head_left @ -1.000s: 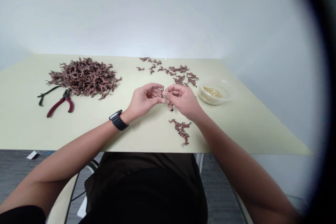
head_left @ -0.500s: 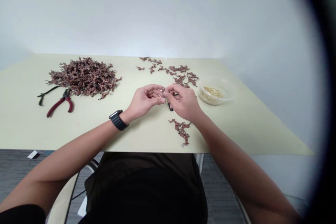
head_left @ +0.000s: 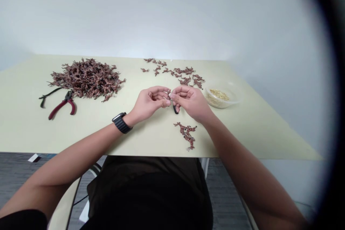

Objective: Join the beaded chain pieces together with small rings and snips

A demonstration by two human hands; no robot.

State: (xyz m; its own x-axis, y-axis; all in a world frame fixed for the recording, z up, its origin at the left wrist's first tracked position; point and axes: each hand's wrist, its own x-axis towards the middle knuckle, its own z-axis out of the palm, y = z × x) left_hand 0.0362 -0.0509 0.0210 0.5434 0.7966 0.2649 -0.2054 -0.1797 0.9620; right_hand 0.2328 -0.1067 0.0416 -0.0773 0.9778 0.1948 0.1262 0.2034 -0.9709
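Near the middle of the table, my left hand (head_left: 151,101) pinches a small brown deer-like figure (head_left: 169,94) between thumb and fingertips. My right hand (head_left: 190,101) is closed in a pinch right against that figure; whatever sits between its fingertips is too small to make out. A black handle (head_left: 175,109) shows just under the right fingers, and I cannot tell whether it is held or lies on the table. Closer to me lies a small group of brown figures (head_left: 186,134).
A large heap of brown figures (head_left: 87,78) covers the left. In front of it lie red-handled pliers (head_left: 63,106) and a black-handled tool (head_left: 50,94). More scattered figures (head_left: 185,75) lie behind my hands. At right stands a clear plastic bowl (head_left: 234,97) of tiny gold pieces (head_left: 219,94).
My right hand has shifted slightly right, and its fingertips have drawn a little away from the left ones. More of the brown figure and the black handle shows.
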